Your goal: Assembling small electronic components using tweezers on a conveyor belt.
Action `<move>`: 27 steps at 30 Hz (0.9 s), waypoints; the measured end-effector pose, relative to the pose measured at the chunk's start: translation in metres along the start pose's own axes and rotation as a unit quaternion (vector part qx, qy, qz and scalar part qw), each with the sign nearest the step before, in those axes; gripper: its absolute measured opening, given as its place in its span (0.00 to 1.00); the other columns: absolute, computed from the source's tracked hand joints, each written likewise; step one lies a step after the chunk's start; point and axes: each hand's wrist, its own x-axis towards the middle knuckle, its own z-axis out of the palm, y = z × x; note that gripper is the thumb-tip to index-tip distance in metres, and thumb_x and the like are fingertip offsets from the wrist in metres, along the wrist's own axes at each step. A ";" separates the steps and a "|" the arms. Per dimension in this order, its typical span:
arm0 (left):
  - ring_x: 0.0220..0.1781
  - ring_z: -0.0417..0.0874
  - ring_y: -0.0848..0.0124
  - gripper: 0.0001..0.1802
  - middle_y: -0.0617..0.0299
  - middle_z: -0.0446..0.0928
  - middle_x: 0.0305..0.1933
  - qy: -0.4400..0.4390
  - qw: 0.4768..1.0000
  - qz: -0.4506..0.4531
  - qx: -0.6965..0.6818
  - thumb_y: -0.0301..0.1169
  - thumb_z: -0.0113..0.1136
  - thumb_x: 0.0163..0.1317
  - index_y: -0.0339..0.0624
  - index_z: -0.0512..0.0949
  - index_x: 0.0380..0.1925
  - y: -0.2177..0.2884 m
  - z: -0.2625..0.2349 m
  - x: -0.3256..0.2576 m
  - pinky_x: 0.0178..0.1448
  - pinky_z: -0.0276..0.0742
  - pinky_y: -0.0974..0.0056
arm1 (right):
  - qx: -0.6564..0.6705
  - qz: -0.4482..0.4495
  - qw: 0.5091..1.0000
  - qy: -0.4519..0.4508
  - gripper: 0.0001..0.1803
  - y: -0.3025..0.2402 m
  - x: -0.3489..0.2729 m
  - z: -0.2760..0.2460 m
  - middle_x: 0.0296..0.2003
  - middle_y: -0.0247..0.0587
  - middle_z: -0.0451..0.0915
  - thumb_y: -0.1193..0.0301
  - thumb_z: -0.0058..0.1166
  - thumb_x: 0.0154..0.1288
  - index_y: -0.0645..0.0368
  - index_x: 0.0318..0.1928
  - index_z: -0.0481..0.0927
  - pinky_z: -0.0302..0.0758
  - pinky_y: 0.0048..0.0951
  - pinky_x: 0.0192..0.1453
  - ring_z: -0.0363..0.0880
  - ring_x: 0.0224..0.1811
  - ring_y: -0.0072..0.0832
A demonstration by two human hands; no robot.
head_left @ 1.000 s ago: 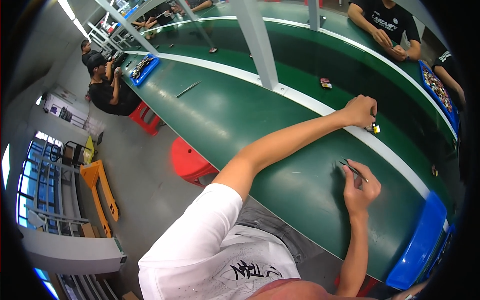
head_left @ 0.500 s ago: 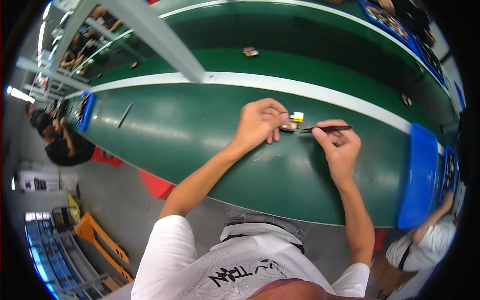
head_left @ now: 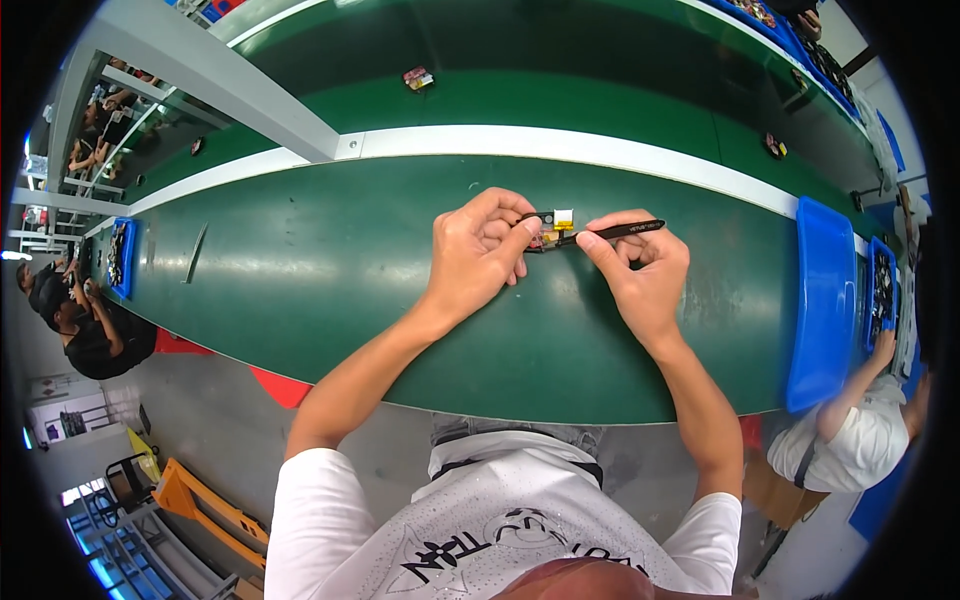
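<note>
My left hand [head_left: 478, 250] pinches a small electronic assembly [head_left: 548, 240] between thumb and fingers, above the green bench. Its dark body is partly hidden by the fingertips. A small white-and-yellow block [head_left: 564, 218], perhaps a battery, sits at the assembly's far side. Black tweezers [head_left: 632, 229] are gripped in my right hand [head_left: 645, 280], held nearly level with the tips pointing left. Those tips reach the near right side of the assembly; whether they pinch any part of it is too small to tell.
A second pair of tweezers or a thin tool [head_left: 194, 253] lies on the bench [head_left: 300, 300] at left. At right stands a blue tray [head_left: 822, 300]. Beyond the white rail [head_left: 560, 146], similar assemblies [head_left: 418, 79] lie on a green belt. A grey post rises at left; co-workers sit at both ends.
The view has shifted, so bench and tray appear moved. Both hands remain together at the assembly; the tweezers' tips now sit closer against it, and the right hand is nearer the left.
</note>
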 end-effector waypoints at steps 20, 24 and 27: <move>0.21 0.82 0.77 0.07 0.56 0.84 0.28 0.025 0.992 0.112 0.055 0.21 0.63 0.67 0.28 0.80 0.43 -0.004 0.007 -0.005 0.21 0.75 0.73 | 0.141 0.179 0.973 -0.027 0.05 -0.017 0.004 -0.003 0.36 0.46 0.86 0.83 0.63 0.66 0.71 0.41 0.82 0.84 0.22 0.44 0.88 0.39 0.26; 0.24 0.83 0.76 0.09 0.55 0.84 0.29 0.013 0.991 0.117 0.069 0.19 0.63 0.67 0.26 0.79 0.45 -0.003 0.007 -0.005 0.24 0.77 0.73 | 0.163 0.195 0.967 -0.033 0.05 -0.016 0.006 -0.006 0.36 0.47 0.87 0.82 0.63 0.66 0.72 0.41 0.82 0.84 0.25 0.47 0.88 0.40 0.28; 0.24 0.84 0.75 0.09 0.54 0.85 0.30 0.019 0.987 0.140 0.083 0.19 0.64 0.66 0.26 0.79 0.45 -0.006 0.008 -0.005 0.24 0.78 0.73 | 0.171 0.198 0.964 -0.038 0.06 -0.015 0.005 -0.008 0.37 0.48 0.87 0.81 0.63 0.66 0.71 0.41 0.82 0.84 0.26 0.48 0.88 0.40 0.29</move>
